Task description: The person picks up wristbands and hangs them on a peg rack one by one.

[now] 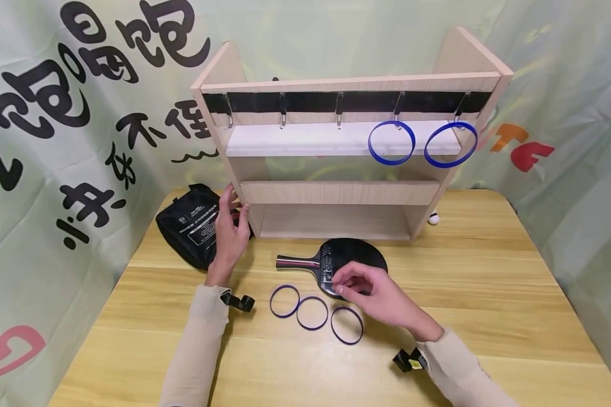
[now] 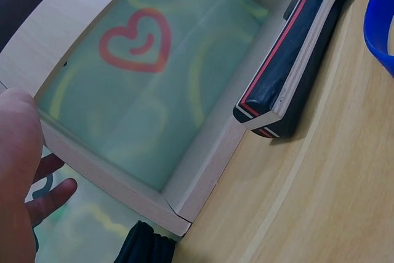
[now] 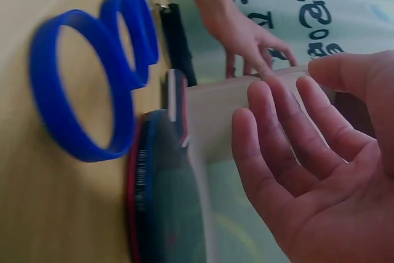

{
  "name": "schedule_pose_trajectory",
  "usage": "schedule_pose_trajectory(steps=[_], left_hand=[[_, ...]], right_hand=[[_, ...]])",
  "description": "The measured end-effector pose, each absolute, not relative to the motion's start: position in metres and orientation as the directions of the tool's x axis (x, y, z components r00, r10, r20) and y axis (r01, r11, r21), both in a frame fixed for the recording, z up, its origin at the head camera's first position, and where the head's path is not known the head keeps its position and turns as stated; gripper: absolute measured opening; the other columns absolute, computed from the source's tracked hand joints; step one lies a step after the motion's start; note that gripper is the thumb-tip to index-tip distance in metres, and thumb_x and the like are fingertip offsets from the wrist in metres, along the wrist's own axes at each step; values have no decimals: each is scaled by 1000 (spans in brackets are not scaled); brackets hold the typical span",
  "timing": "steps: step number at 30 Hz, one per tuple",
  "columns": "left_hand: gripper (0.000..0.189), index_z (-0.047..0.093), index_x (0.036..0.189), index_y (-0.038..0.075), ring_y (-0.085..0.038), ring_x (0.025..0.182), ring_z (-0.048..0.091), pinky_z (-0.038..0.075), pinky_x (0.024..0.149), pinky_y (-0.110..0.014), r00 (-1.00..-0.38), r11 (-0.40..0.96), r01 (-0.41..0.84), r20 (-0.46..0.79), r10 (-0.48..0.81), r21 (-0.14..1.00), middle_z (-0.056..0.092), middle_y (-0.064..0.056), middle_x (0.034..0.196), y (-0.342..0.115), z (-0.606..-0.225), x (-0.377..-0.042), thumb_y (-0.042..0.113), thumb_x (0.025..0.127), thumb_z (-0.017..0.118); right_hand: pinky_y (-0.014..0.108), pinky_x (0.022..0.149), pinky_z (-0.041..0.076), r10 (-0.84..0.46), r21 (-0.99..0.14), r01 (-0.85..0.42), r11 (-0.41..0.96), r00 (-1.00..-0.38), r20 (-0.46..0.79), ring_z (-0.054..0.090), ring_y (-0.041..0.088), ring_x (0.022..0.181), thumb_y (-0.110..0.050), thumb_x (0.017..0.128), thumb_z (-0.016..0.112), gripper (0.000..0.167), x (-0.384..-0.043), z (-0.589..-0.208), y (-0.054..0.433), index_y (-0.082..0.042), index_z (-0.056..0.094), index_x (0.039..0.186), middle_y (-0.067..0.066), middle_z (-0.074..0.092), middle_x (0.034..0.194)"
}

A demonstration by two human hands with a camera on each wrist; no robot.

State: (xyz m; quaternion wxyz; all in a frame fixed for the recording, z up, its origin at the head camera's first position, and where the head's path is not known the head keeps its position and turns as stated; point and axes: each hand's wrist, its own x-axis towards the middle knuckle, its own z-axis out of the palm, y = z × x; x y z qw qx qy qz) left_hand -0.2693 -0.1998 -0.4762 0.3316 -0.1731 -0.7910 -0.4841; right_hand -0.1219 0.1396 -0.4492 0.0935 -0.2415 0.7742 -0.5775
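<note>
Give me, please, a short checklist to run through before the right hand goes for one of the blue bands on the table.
1. Right hand free: ok, fingers relaxed, nothing held.
2. Three blue bands flat on the table, within reach: ok.
3. Free hooks on the rack: ok, three bare; hung bands fill two.
4. Left hand steadies the rack's side: ok, fingers touching it.
5. Paddle clear of the bands: ok, beside them.
6. Rack stable: cannot tell.
</note>
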Motion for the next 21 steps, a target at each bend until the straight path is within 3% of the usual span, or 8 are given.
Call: schedule_pose_trajectory(steps=[5, 14, 21], left_hand=[[54, 40, 162, 10, -44, 115, 71, 60, 89, -59, -721, 469, 596, 691, -44, 652, 63, -27, 150, -200, -477, -270, 5, 112, 59], [53, 40, 163, 10, -45, 117, 71, 59, 90, -56, -728, 476, 583, 684, -55, 659, 63, -27, 151, -201, -476, -269, 7, 112, 58], [54, 41, 162, 11, -45, 115, 71, 59, 89, -61, -721, 472, 592, 691, -51, 653, 64, -26, 150, -200, -476, -270, 5, 112, 59]], right_hand=[[28, 88, 64, -522, -918, -305, 254, -842, 136, 76, 29, 99, -4, 103, 74, 12, -118, -463, 140, -2, 74, 115, 18, 78, 110], [28, 88, 63, -594, -841, -402, 361, -795, 125, 72, 5, 96, -5, 102, 76, 11, -110, -474, 142, -10, 77, 111, 3, 80, 107], [29, 83, 61, -605, -808, -424, 409, -789, 108, 65, 1, 91, -6, 101, 77, 11, -107, -476, 144, -12, 77, 111, 0, 79, 104]])
